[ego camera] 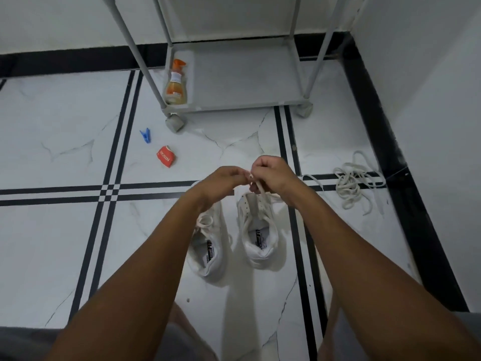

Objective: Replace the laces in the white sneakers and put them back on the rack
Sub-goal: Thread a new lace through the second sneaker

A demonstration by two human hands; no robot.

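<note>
Pinching the limp, flat white cotton lace [261,190] near its stiff tip with both my left hand [223,179] and right hand [270,170], fingers clamped, I judge it floppy above the right white canvas sneaker [257,230] on the marble floor [65,230].

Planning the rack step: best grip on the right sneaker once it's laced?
Take the right sneaker by its heel collar, coming from above on the near side. The mouth faces up and the heel points toward the person, so fingers can hook inside. Both hands crowd the lace at the toe end.
</note>
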